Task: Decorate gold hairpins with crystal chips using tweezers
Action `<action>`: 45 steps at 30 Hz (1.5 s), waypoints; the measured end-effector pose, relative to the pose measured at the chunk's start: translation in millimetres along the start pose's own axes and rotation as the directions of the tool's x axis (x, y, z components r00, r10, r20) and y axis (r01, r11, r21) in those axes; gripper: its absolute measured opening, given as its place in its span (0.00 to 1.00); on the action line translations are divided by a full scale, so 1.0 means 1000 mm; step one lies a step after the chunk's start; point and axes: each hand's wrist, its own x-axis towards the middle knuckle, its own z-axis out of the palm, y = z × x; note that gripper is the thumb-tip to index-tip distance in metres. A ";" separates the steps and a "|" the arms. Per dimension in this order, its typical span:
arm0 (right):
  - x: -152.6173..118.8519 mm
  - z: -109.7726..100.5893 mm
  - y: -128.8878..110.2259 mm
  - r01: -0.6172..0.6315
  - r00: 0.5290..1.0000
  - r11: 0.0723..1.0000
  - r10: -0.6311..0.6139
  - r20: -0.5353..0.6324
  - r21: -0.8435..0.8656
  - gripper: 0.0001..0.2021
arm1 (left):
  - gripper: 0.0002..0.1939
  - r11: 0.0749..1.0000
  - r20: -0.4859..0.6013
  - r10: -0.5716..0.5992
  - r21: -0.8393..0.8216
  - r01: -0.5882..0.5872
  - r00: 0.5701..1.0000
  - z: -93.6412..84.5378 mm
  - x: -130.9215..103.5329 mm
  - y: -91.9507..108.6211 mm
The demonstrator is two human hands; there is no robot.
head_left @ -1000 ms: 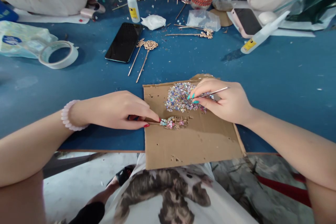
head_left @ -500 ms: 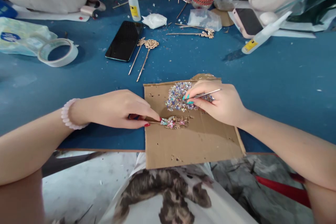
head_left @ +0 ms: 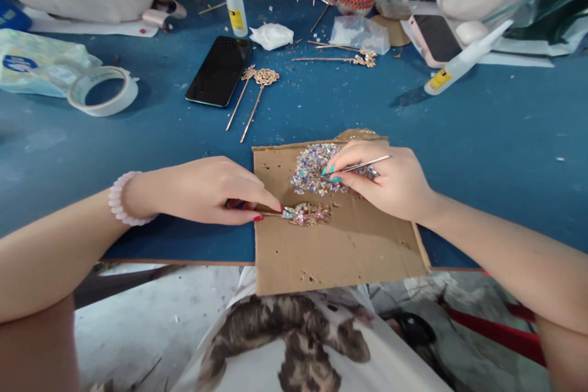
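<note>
My left hand (head_left: pixel 225 191) pinches the stem of a gold hairpin (head_left: pixel 305 214), whose ornate head carries pink and pale blue stones and lies on a piece of cardboard (head_left: pixel 331 260). In my right hand (head_left: pixel 386 180) is a pair of thin metal tweezers (head_left: pixel 379 160), closed in by thumb and fingers. The tweezers' tips are hidden by the fingertips, which are over a pile of small glittering rhinestones (head_left: pixel 312 165) on the upper part of the cardboard. Whether a stone is caught in the tips, I cannot tell.
Beyond the cardboard lie two gold hairpins (head_left: pixel 260 89) and a black phone (head_left: pixel 219 71). A glue bottle (head_left: pixel 236 6) stands at the back; another glue bottle (head_left: pixel 463 61) leans at the right. At the left are a tape roll (head_left: pixel 103 92) and a tissue pack (head_left: pixel 41 61).
Almost nothing differs. My right hand with the tweezers has shifted very slightly over the rhinestones, while my left hand keeps the hairpin in place.
</note>
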 end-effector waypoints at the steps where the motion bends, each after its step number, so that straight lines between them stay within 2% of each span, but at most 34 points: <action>1: 0.000 0.000 0.000 0.000 1.000 1.000 0.000 -0.001 -0.001 0.03 | 0.15 1.000 -0.001 0.000 0.001 0.000 1.000 0.000 0.000 0.000; 24: -0.001 -0.001 0.001 -0.001 1.000 1.000 0.001 -0.016 0.018 0.03 | 0.15 0.999 -0.021 0.027 0.026 -0.027 0.999 0.000 0.000 -0.002; 34: -0.001 -0.005 0.000 -0.164 0.986 0.984 0.161 0.036 0.073 0.04 | 0.16 1.000 0.011 -0.022 -0.016 0.022 1.000 -0.001 0.000 0.002; 45: 0.001 -0.006 -0.001 -0.156 0.987 0.986 0.154 0.038 0.065 0.05 | 0.16 0.999 0.014 -0.026 -0.028 0.026 1.000 -0.001 0.000 0.002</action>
